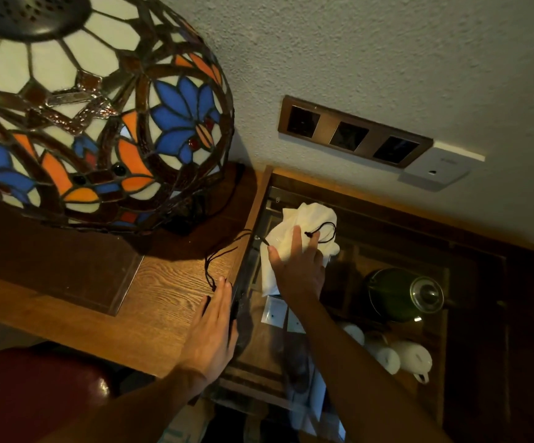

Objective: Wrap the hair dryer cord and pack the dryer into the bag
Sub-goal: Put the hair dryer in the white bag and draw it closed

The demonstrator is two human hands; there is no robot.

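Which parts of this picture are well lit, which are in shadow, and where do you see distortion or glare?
Head view: the stained-glass lamp shade is brightest and bulges from wide-angle distortion; the white bag under the right hand catches light; the recess holding the green kettle is dim, its lid showing glare; the left hand is softly blurred.

left hand (215, 321) flat, fingers straight | right hand (297, 263) extended, fingers spread, pressing down

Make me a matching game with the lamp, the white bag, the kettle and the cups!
Things:
1 lamp shade
2 white bag
3 kettle
4 cups

Descriptions:
A dark green
B under the right hand
C blue and orange flowers
D white, nearest the camera wearer

Pairs: 1-C, 2-B, 3-A, 4-D
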